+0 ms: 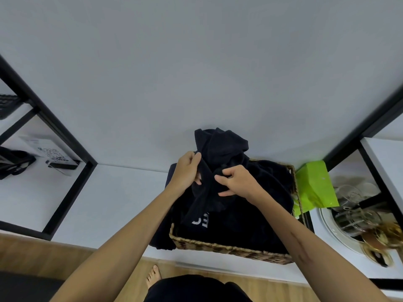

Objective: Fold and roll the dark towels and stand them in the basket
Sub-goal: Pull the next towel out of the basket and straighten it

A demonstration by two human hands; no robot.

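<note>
A woven basket [231, 250] sits on a white shelf, heaped with dark towels [246, 223]. One dark towel [220, 147] is lifted above the heap, bunched and hanging down. My left hand [185, 171] grips its left edge. My right hand [235, 182] pinches a fold of the same towel just to the right. Another dark cloth [162, 238] hangs over the basket's left side. White lettering shows on a towel in the basket.
A black-framed white shelf [104, 205] holds the basket. A lime green bag [314, 186] stands right of it. Glassware and a white plate [340, 234] fill the right compartment. Boxes and black straps lie at left. Wooden floor and my foot lie below.
</note>
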